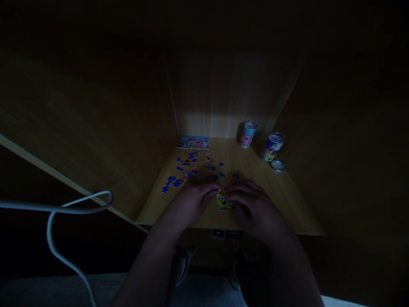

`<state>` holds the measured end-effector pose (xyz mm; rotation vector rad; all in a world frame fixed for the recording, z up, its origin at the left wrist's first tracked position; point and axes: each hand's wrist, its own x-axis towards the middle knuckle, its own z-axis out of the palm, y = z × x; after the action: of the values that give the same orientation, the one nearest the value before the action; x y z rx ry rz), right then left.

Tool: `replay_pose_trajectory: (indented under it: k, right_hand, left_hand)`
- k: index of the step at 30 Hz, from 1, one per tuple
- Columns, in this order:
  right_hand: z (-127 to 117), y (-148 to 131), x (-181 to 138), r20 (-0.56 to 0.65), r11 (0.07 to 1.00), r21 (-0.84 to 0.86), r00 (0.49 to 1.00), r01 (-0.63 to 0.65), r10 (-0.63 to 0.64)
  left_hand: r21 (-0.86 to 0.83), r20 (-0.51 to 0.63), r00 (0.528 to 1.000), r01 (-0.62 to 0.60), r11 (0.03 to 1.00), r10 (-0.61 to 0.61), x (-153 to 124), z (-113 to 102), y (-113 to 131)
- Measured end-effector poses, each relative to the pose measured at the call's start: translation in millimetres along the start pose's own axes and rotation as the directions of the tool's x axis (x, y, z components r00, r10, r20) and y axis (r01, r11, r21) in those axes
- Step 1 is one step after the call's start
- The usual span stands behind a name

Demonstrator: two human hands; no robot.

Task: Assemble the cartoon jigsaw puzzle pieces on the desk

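Observation:
A small joined patch of jigsaw puzzle (223, 201), yellow with a cartoon face, lies near the front edge of the wooden board. My left hand (200, 194) has thumb and forefinger closed at the patch's upper left corner, on what looks like a jigsaw piece. From the right, my right hand (251, 202) curls its fingers over the patch's right edge, gripping it; its thumb is mostly hidden. Loose jigsaw pieces (177, 183), many blue side up, are scattered beyond and left of my left hand. A few small pieces (236, 176) lie beyond my right hand.
At the back left lies a picture card (193, 143). A cartoon-printed can (248, 135) stands at the back right, with a second can (271, 147) and a round lid (277, 166) nearer. Wooden panels enclose the dim space; a white cable (73, 209) hangs left.

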<state>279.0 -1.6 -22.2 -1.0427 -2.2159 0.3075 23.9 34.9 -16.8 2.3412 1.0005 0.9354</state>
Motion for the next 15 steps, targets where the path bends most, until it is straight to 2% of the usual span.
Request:
replay_pose_trajectory:
  k: [15]
  right_hand:
    - [0.2, -0.2, 0.0, -0.002, 1.000, -0.004, 1.000, -0.001, 0.001]
  left_hand:
    - [0.114, -0.010, 0.999, -0.049, 0.992, 0.051, 1.6, 1.5, -1.2]
